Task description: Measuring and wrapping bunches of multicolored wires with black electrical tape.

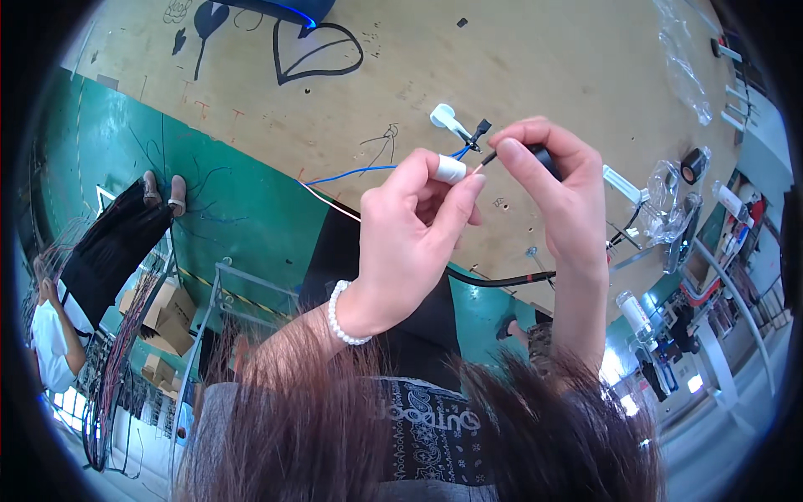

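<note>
My left hand (407, 238), with a white bead bracelet at the wrist, pinches a thin pale wire (478, 170) between thumb and index finger. A white wrapping (452, 169) covers that index fingertip. In my right hand (562, 180) sits a black tape roll (545, 160), partly hidden by the fingers. A narrow dark strip (490, 157) runs from its fingertips to the wire's tip. Just beyond the hands are a small black connector (482, 128) and a white board fixture (447, 119). A blue wire (351, 174) leads off left of the fixture, beside a pale wire (326, 199).
The brown board (535, 67) bears drawn hearts. At its right lie another black tape roll (693, 166), clear plastic (665, 201) and a white fixture (623, 184). A black cable (502, 281) crosses the near edge. Far left are a person (58, 335) and cardboard boxes (171, 318).
</note>
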